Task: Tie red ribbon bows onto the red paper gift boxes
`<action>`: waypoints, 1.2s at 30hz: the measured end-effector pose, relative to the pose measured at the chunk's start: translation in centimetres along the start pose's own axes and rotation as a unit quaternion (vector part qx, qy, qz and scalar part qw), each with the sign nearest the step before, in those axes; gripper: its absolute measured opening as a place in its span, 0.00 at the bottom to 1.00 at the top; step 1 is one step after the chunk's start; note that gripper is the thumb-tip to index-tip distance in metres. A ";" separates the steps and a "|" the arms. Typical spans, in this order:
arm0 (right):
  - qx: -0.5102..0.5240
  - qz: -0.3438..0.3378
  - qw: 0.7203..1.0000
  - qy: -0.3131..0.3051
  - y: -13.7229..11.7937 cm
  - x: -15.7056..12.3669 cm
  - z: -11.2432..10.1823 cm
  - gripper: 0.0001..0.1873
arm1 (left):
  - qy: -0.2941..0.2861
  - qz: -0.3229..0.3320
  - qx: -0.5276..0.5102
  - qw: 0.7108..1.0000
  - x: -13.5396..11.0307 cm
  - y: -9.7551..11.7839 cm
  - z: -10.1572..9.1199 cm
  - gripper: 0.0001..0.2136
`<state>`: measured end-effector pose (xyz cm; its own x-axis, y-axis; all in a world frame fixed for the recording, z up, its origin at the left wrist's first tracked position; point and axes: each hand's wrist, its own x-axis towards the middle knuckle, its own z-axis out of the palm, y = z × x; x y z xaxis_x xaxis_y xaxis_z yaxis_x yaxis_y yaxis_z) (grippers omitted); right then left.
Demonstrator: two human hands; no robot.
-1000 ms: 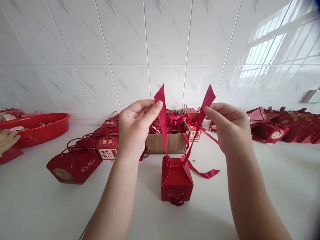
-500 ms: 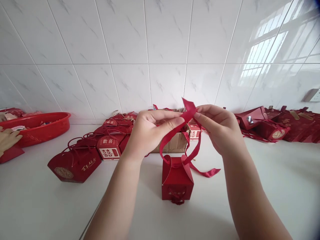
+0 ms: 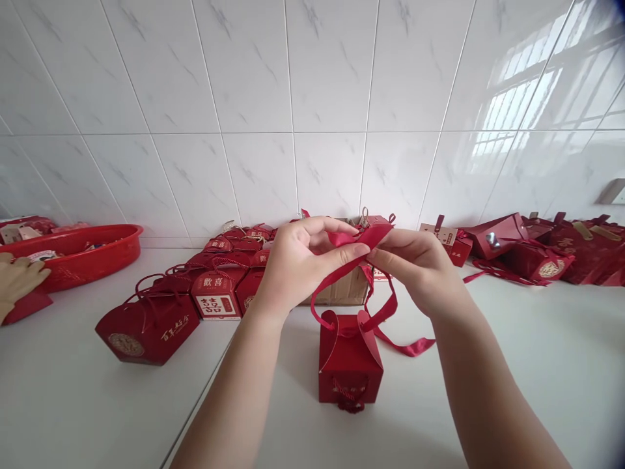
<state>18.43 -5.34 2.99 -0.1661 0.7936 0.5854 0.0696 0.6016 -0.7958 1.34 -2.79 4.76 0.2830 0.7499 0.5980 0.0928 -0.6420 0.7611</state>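
A small red gift box stands upright on the white table, with a twisted red cord and tassel on its front. A red satin ribbon runs through the holes in its top flaps and rises in a loop. Above the box, my left hand pinches the ribbon between thumb and fingers. My right hand grips the ribbon at the crossing, its thumb close to the left thumb. One loose ribbon tail lies on the table right of the box. The fingertips partly hide the crossing.
Several red gift boxes stand in a cluster at left, the nearest a wider dark red box. Behind my hands is a cardboard box. A red basin and another person's hand are far left. More red boxes lie at right.
The ribbon's upper end, which pointed up between my hands, now folds across over my thumbs toward the right. Both hands have come closer together and sit slightly lower.
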 end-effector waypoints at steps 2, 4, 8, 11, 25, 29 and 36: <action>0.003 0.003 1.000 -0.025 -0.2 0.0 0.0 0.09 | 0.012 0.025 -0.005 1.000 0.1 -0.2 0.0 0.09; 0.004 0.008 0.999 -0.042 -0.4 0.1 0.0 0.10 | 0.024 0.043 0.003 0.999 0.1 -0.3 0.0 0.08; 0.012 0.024 0.999 -0.021 -0.2 0.1 -0.1 0.20 | 0.023 0.056 0.008 0.998 0.2 -0.3 0.0 0.08; 0.057 0.045 0.997 -0.023 0.3 0.2 -0.2 0.22 | 0.011 0.049 -0.004 0.999 0.2 -0.4 0.1 0.09; 0.091 0.070 0.993 0.022 1.4 0.7 0.0 0.17 | -0.142 -0.069 -0.032 0.987 0.0 -0.2 -1.2 0.15; 0.096 0.058 0.994 0.014 1.6 0.8 -0.2 0.15 | -0.242 -0.111 -0.045 0.963 -0.1 -0.7 -1.5 0.21; 0.093 0.037 0.995 -0.004 1.7 0.8 -0.3 0.12 | -0.279 -0.097 -0.020 0.955 0.2 -0.7 -1.8 0.08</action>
<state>18.76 -3.63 2.12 -0.1751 0.8340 0.5232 -0.1006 0.5135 -0.8522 -0.36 -1.85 4.79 0.7302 0.6444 0.2270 0.1611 -0.4853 0.8594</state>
